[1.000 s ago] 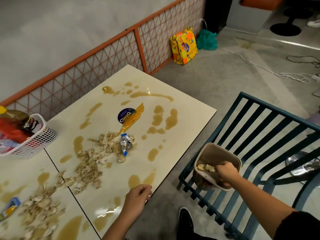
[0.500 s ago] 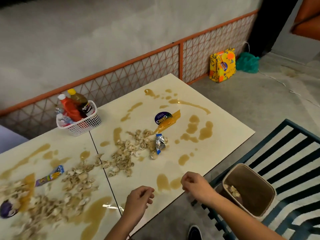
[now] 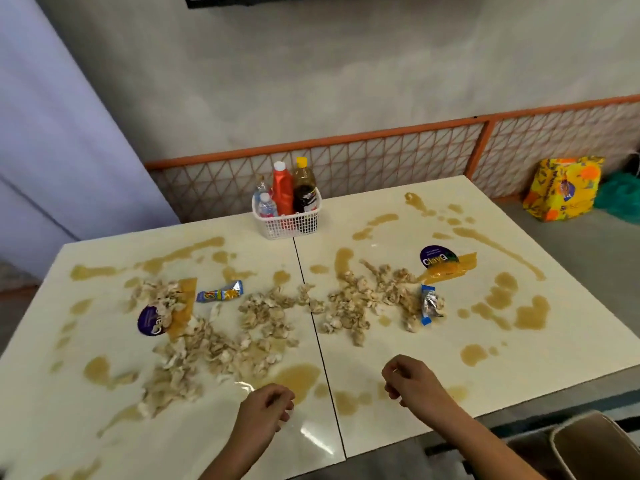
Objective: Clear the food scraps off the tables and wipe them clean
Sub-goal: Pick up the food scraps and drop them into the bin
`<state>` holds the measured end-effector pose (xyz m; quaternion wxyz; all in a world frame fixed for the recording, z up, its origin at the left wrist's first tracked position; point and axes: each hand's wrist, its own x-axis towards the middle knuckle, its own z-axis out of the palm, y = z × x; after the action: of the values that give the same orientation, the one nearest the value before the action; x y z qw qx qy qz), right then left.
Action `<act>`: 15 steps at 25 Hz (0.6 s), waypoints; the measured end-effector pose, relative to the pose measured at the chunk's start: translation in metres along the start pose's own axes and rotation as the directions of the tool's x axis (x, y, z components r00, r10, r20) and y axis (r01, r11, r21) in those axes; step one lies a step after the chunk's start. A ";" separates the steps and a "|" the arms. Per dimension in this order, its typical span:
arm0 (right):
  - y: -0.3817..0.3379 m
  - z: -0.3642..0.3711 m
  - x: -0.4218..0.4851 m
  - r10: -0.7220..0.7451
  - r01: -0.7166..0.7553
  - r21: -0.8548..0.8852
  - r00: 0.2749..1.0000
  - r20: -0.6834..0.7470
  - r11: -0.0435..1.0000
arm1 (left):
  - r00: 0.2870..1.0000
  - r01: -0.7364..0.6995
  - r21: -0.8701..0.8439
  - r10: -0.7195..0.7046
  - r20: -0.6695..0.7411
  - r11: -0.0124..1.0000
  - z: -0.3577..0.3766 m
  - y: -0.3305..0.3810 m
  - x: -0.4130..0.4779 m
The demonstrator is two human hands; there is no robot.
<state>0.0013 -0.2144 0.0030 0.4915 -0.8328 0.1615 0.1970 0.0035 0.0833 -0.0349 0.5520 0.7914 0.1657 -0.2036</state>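
A: Head view, from the left: what's on the glossy cream surface (image 3: 571, 348)?

B: Two smooth slabs butted together along a dark seam. On the left slab lie amber, wet-looking puddles, a crumpled purple round lid (image 3: 151, 321) stuck to an orange film, and a small flattened blue-and-yellow wrapper (image 3: 220, 293) just right of it. A wide heap of pale, ragged food scraps (image 3: 221, 344) spreads across the left slab toward the near edge.

A: And the middle?

B: A white plastic lattice basket (image 3: 290, 224) sits at the far edge on the seam, holding a red squeeze bottle, a dark-sauce bottle with a yellow cap and small clear bottles, all upright.

A: The right slab?

B: A second scrap pile (image 3: 363, 303), lumpy and beige, with a crinkled silver-and-blue foil packet (image 3: 428, 305) at its right end. Beyond it a purple lid marked "ClayG" (image 3: 435, 257) rests on an orange film. More amber blots trail rightward.

A: The hands?

B: The left hand (image 3: 265, 408) hovers over the near edge just left of the seam, fingers loosely curled, holding nothing visible. The right hand (image 3: 414, 381) hangs above the right slab, fingers curled inward in a loose fist; I cannot tell whether anything sits inside. A tan, rounded bin (image 3: 595, 448) stands at bottom right, below the surface.
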 end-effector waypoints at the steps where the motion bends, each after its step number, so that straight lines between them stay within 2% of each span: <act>1: -0.009 0.011 0.002 0.000 0.000 -0.016 1.000 0.011 1.000 | 1.000 0.005 -0.006 -0.005 -0.022 1.000 -0.015 -0.010 0.000; 8: -0.063 0.086 0.016 -0.016 0.031 -0.108 0.989 0.144 0.994 | 0.985 0.051 -0.018 -0.053 -0.162 0.999 -0.100 -0.081 0.000; 15: -0.124 0.163 0.022 -0.102 0.206 -0.281 0.933 0.344 0.938 | 0.947 0.093 0.282 0.003 -0.322 0.955 -0.201 -0.139 0.015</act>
<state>0.0504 -0.0151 0.0146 0.3876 -0.8662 -0.0211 0.3146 -0.0227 0.3195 -0.0926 0.3893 0.8830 0.2390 -0.1079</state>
